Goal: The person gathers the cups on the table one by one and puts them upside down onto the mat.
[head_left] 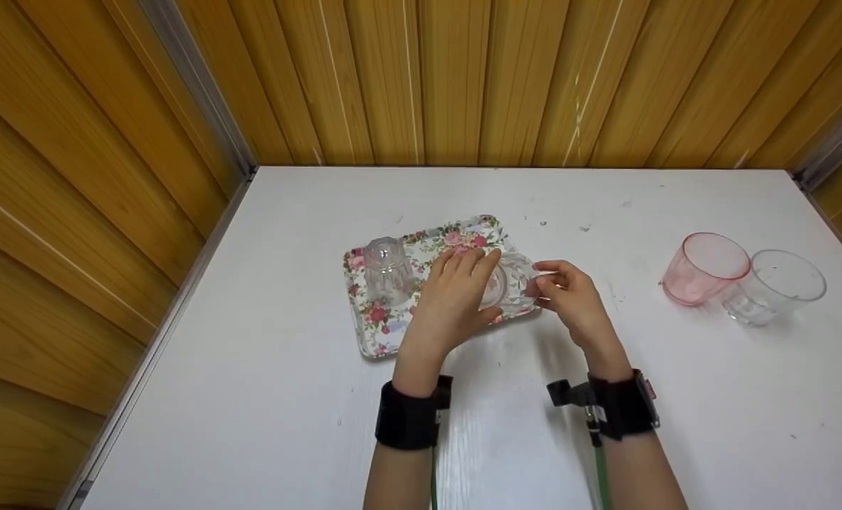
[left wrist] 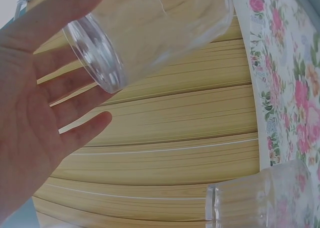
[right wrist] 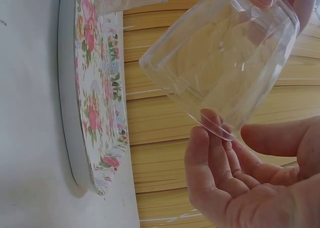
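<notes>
Left wristband (head_left: 399, 418): black, broad, 1 dark block (head_left: 445, 388) attached
Right wristband (head_left: 620, 405): black, 1 small red tag (head_left: 649, 388) (any marking too small to read)
Cables (head_left: 601, 471): 2, green, 1 per wrist

A clear, thick-based glass (head_left: 516, 280) is held tipped sideways over the three o'clock end of the floral tray (head_left: 376, 338), its base toward nine o'clock in the left fingers (head_left: 456, 263), its rim toward three o'clock in the right fingers (head_left: 556, 267).

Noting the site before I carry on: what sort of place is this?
Probably a small work booth or recording station: a plain white table set against wood-look panel walls, with a black strap on each of the person's wrists.
</notes>
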{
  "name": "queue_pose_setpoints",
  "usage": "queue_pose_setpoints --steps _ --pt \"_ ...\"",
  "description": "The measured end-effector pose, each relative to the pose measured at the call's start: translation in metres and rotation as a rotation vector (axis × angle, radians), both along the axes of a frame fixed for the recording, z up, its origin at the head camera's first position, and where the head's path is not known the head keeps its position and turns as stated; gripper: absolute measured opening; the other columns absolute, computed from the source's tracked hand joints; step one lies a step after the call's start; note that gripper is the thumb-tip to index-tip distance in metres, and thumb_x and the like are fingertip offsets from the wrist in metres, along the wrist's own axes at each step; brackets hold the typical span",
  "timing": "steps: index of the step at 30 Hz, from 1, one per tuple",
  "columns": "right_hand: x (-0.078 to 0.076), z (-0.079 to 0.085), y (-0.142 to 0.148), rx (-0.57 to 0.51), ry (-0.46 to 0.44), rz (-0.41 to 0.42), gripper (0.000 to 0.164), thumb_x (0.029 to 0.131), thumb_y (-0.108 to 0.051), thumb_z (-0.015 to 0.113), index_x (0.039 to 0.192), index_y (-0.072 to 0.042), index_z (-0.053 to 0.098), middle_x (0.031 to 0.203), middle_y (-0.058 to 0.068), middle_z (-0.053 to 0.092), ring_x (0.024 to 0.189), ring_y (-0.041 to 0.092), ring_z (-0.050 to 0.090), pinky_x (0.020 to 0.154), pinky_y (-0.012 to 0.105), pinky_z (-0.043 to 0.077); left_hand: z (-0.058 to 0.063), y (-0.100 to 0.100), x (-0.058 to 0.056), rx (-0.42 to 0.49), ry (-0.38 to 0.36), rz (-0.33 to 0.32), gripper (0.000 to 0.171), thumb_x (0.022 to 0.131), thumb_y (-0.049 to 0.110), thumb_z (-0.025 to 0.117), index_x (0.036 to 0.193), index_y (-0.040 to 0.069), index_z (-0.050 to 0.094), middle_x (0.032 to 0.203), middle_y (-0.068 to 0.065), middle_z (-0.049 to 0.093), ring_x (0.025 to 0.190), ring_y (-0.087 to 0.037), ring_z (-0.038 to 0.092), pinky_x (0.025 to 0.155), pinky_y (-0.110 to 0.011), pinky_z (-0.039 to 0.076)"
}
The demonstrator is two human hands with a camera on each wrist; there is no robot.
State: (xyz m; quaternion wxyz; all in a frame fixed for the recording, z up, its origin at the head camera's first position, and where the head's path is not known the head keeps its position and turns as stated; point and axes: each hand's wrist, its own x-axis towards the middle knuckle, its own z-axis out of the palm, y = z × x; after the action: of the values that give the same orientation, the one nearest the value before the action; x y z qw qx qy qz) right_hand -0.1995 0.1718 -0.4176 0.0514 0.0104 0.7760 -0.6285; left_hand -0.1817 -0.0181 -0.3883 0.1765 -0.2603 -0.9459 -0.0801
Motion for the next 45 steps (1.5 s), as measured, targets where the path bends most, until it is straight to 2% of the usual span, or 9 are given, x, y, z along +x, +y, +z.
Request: queue_pose_setpoints --steps 7,19,24,27,33,40,45 --pt "0.0013 0.0002 -0.0008 -0.013 -0.008 0.01 0.03 0.093 -0.002 0.043 0.121 0.01 0.044 0.085 0.003 0.06 0.076 0.007 0.059 0.072 0.021 0.052 0.0002 0.0003 0.0008 0.013 -0.004 -0.001 0.075 0.07 0.041 0.074 0.132 0.012 0.044 0.125 -0.006 0.053 0.115 -0.021 0.051 0.108 -0.038 0.029" --pt "-0.0001 -0.0002 -0.0021 0.018 -0.024 0.027 0.033 0.093 -0.002 0.044 0.124 0.008 0.044 0.097 0.014 0.06 0.08 0.009 0.061 0.079 0.031 0.053 0.0003 -0.0001 0.0015 0.019 0.038 -0.008 0.073 0.07 0.041 0.075 0.131 0.012 0.046 0.123 -0.006 0.054 0.114 -0.02 0.052 0.106 -0.038 0.032" --pt "0.0002 0.0 -0.0033 0.035 -0.035 0.025 0.034 0.092 -0.003 0.046 0.124 0.008 0.044 0.095 0.012 0.058 0.08 0.008 0.059 0.079 0.029 0.053 0.0001 -0.0003 0.0012 0.011 0.059 -0.006 0.073 0.069 0.042 0.075 0.13 0.012 0.046 0.122 -0.005 0.055 0.113 -0.02 0.052 0.106 -0.037 0.031" --pt "0.0005 -0.0004 -0.0041 0.051 -0.04 0.03 0.036 0.091 -0.005 0.049 0.125 0.008 0.045 0.098 0.014 0.058 0.08 0.009 0.059 0.078 0.028 0.053 0.0003 -0.0002 0.0016 0.003 0.054 -0.003 0.073 0.069 0.042 0.075 0.13 0.012 0.046 0.123 -0.005 0.055 0.114 -0.019 0.052 0.107 -0.037 0.03" --pt "0.0013 -0.0003 -0.0056 0.072 -0.043 0.061 0.041 0.091 -0.007 0.051 0.128 0.008 0.043 0.114 0.028 0.053 0.089 0.015 0.059 0.079 0.025 0.053 0.0002 0.0006 0.0016 -0.011 0.043 0.004 0.073 0.07 0.043 0.074 0.131 0.012 0.046 0.124 -0.005 0.055 0.114 -0.019 0.052 0.107 -0.036 0.029" --pt "0.002 -0.0003 -0.005 0.062 -0.036 0.098 0.042 0.091 -0.006 0.05 0.129 0.01 0.041 0.12 0.031 0.051 0.104 0.029 0.056 0.081 0.027 0.052 0.0005 0.0029 0.0019 -0.024 0.041 0.009 0.072 0.071 0.044 0.073 0.13 0.013 0.046 0.123 -0.004 0.055 0.114 -0.019 0.051 0.107 -0.036 0.03" --pt "0.0028 -0.0002 -0.0054 0.068 -0.035 0.097 0.042 0.091 -0.006 0.05 0.129 0.01 0.041 0.12 0.031 0.052 0.103 0.026 0.058 0.08 0.025 0.052 -0.0003 0.0037 0.002 -0.023 0.062 0.009 0.071 0.07 0.043 0.074 0.129 0.013 0.046 0.121 -0.004 0.055 0.113 -0.019 0.052 0.106 -0.036 0.032"
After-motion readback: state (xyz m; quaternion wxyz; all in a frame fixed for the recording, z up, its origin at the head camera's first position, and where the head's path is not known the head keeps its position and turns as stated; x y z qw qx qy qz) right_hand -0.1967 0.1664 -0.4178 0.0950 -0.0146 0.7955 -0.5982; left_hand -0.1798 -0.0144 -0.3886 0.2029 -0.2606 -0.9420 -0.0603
